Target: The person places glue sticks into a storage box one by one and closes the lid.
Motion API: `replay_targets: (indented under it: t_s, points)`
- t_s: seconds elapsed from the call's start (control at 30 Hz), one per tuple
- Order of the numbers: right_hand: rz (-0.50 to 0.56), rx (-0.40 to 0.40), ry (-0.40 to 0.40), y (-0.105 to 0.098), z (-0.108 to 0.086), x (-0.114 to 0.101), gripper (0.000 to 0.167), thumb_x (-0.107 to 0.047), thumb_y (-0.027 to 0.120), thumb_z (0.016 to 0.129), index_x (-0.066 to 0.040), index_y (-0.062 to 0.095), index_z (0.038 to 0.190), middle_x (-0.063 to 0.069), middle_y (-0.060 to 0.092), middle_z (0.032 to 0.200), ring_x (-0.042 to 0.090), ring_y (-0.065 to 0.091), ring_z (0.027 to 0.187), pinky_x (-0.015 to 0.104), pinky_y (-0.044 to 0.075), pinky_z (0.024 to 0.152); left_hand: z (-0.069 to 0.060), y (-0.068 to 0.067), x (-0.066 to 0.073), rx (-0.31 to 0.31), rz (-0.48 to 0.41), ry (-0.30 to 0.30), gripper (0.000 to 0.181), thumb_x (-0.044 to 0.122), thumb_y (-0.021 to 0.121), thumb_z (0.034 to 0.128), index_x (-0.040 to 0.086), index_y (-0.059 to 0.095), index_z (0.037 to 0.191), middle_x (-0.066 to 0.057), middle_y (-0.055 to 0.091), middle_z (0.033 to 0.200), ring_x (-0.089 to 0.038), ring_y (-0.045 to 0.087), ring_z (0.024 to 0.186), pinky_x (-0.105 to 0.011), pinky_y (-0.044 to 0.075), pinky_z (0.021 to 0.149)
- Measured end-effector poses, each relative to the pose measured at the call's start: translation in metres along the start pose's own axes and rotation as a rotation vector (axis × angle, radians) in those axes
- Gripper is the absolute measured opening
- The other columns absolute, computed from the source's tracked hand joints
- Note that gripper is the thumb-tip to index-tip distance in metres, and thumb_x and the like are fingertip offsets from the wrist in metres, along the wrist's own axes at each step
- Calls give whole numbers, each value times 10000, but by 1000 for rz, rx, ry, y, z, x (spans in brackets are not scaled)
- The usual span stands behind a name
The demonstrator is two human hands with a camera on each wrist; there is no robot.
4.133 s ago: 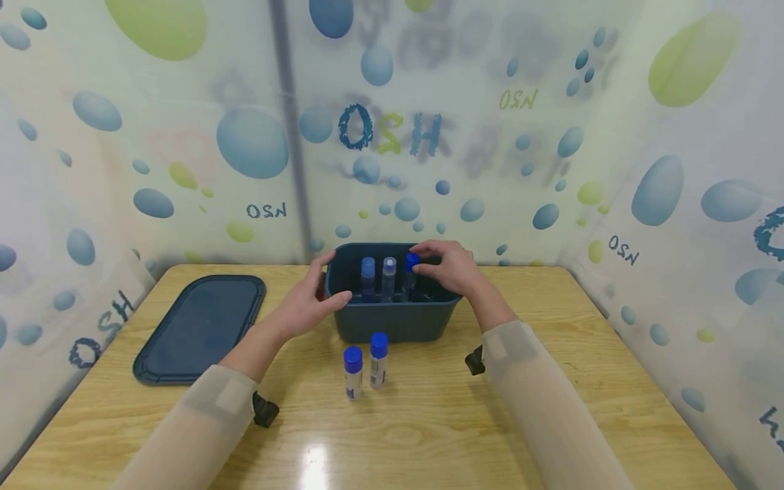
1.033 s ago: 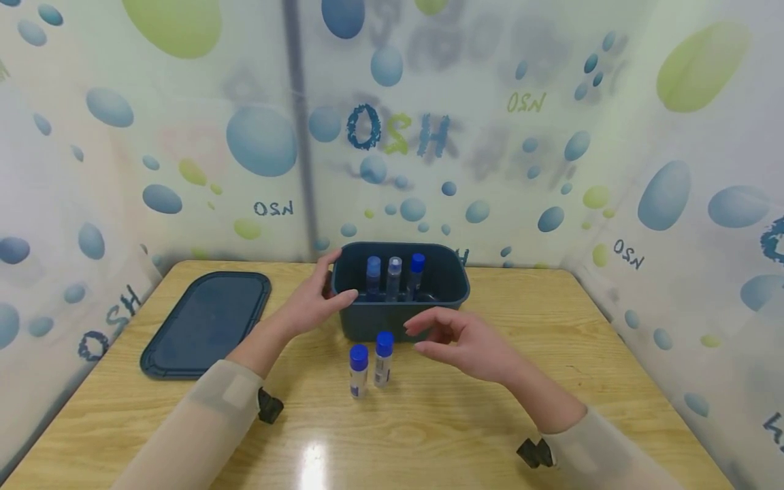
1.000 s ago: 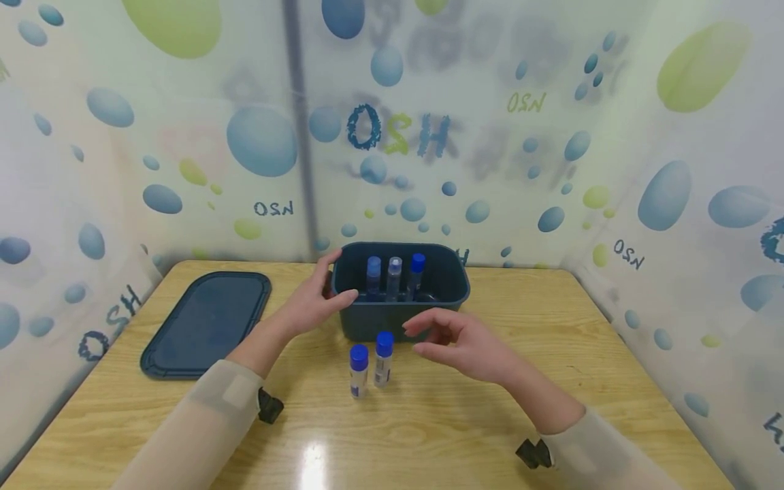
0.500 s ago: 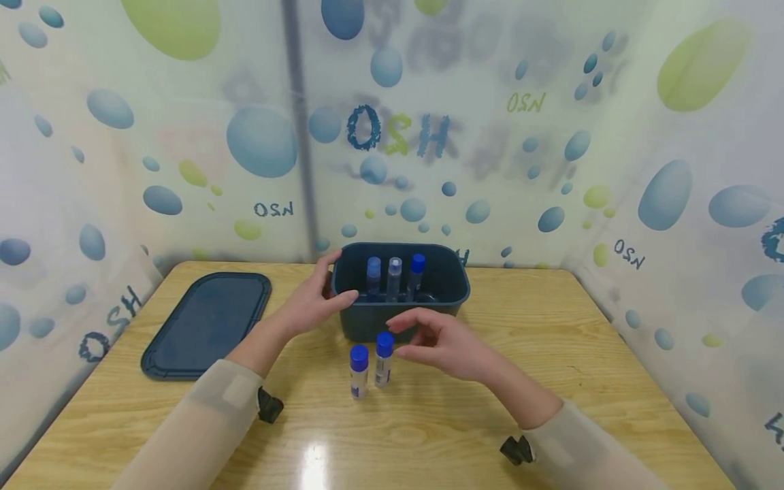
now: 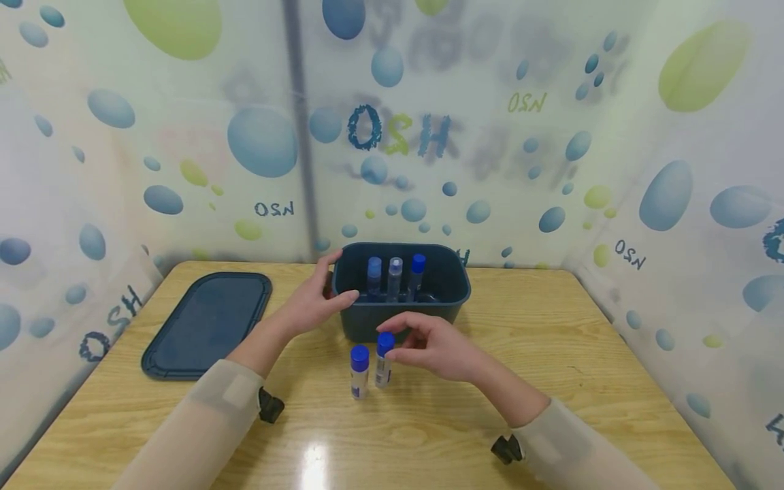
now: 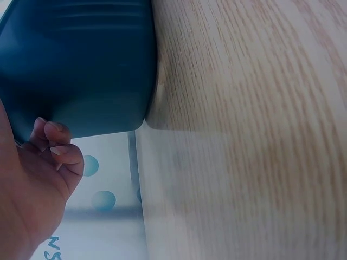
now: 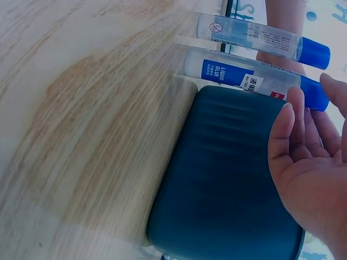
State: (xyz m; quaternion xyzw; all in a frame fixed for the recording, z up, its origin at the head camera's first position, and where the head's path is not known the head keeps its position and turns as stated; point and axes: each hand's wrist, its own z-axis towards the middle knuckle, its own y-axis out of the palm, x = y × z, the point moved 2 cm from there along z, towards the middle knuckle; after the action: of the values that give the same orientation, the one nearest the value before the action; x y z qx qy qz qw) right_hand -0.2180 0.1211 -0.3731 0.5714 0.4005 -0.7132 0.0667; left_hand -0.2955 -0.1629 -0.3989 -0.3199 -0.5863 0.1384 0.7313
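Three blue-topped tubes, the middle one with a clearer top, stand inside the dark blue bin (image 5: 398, 321). My left hand (image 5: 309, 303) grips the bin's left end, thumb at the front rim; the left wrist view shows its fingers curled against the bin (image 6: 81, 70). In front of the bin two glue bottles with blue caps stand upright on the table. My right hand (image 5: 437, 347) has its thumb and fingers round the cap of the right bottle (image 5: 383, 371); the left bottle (image 5: 359, 381) stands untouched beside it. The right wrist view shows my right hand (image 7: 312, 157) at the labelled bottle (image 7: 233, 73).
A flat dark blue lid (image 5: 211, 327) lies on the wooden table (image 5: 404, 449) left of my left hand. Behind the bin and along both sides hang patterned white curtains (image 5: 490, 136).
My right hand has left the tube in the bin, come down in front of it and moved left to the right bottle's cap. My left hand stays on the bin.
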Motion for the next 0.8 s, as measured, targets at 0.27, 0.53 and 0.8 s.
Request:
replay_targets:
  t_s: [0.27, 0.53, 0.8]
  points:
    - [-27, 1, 5, 1, 2, 4, 376, -205, 758, 1056, -126, 707, 1419, 33, 737, 1230, 170, 643, 830, 256, 536, 711, 0, 0, -1, -1, -10, 2, 966, 540, 682, 1056, 274, 85, 1767, -142, 587, 1116, -279, 549, 1009, -403, 478, 857]
    - [-44, 12, -7, 1, 2, 4, 331, -186, 766, 1048, -192, 736, 1377, 0, 753, 1226, 178, 655, 864, 259, 553, 750, 0, 0, -1, 1, -11, -1, 964, 532, 683, 1058, 277, 82, 1767, -153, 599, 1146, -288, 555, 1033, -411, 486, 880]
    - [-67, 33, -43, -1, -2, 7, 305, -198, 767, 1048, -160, 747, 1350, 57, 756, 1206, 155, 645, 853, 254, 557, 759, 0, 1, -1, 4, -15, 0, 960, 520, 687, 1060, 274, 86, 1767, -148, 581, 1104, -288, 548, 1015, -410, 479, 868]
